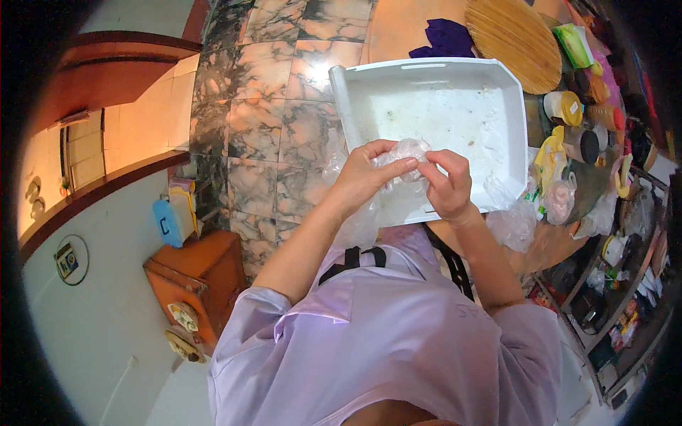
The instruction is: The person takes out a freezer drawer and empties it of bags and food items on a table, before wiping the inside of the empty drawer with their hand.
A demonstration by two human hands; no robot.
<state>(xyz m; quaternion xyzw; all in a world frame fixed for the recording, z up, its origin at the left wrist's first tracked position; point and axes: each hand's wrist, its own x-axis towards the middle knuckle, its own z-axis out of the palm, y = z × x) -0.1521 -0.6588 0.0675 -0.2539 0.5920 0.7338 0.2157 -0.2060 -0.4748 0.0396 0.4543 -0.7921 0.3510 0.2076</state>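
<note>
Both hands meet over the near left side of a white plastic tray. Bunched between them is a clear plastic bag, its contents too hazy to make out. My left hand is closed around the bag's left side, with the thumb pointing right. On the other side, the thumb and fingers of my right hand pinch the bag's edge. Loose clear plastic hangs below my left hand, past the tray's near corner. Small dark specks and wet marks show on the tray's floor.
Right of the tray lie crumpled plastic bags, a yellow-lidded jar and other jars. A round wooden board and a dark purple cloth are behind it. A cluttered rack stands at right, a wooden cabinet at left.
</note>
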